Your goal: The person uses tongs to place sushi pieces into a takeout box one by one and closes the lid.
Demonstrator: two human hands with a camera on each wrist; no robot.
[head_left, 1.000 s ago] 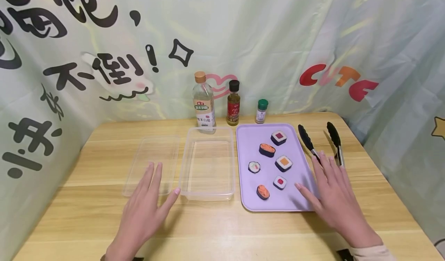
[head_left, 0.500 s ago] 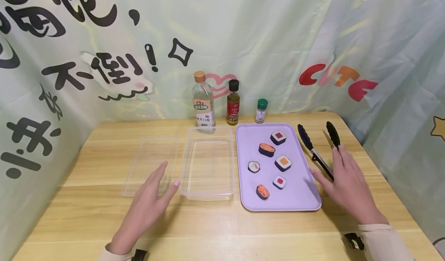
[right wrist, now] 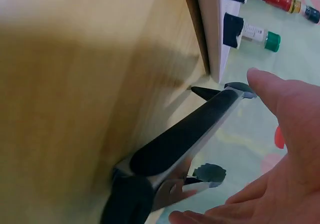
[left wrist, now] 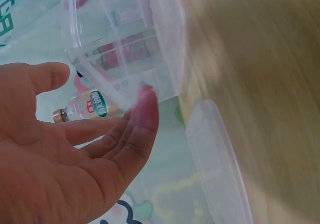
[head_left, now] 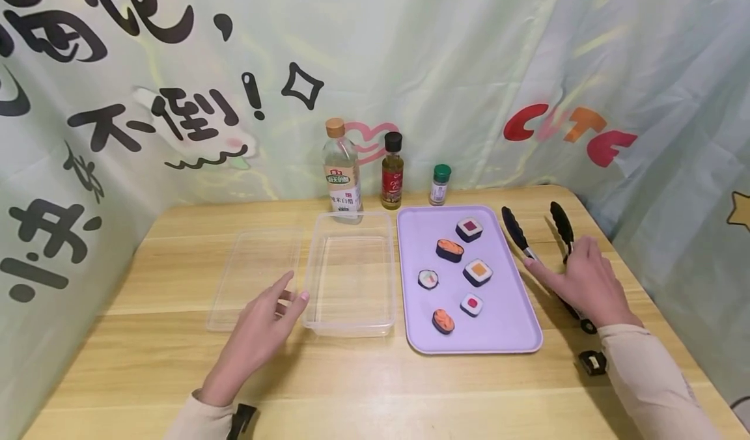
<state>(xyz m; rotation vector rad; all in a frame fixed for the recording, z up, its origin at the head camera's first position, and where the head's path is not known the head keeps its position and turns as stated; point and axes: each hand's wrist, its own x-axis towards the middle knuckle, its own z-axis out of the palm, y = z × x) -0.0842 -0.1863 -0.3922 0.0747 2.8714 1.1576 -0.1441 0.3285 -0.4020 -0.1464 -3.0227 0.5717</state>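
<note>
The tongs (right wrist: 182, 134) lie splayed on the table (head_left: 363, 388), just right of the purple tray (head_left: 448, 288). My right hand (head_left: 594, 287) has shifted off the tray's edge and now reaches over them, thumb and fingers apart, gripping nothing; I judge them within grasp but not yet held. The six sushi pieces (head_left: 477, 272) sit unmoved on the tray. Beyond it, my left hand (head_left: 258, 332), also empty, its fingers more bent than before, hangs beside the clear box (head_left: 351, 327); the lid (head_left: 252, 271) lies further left.
</note>
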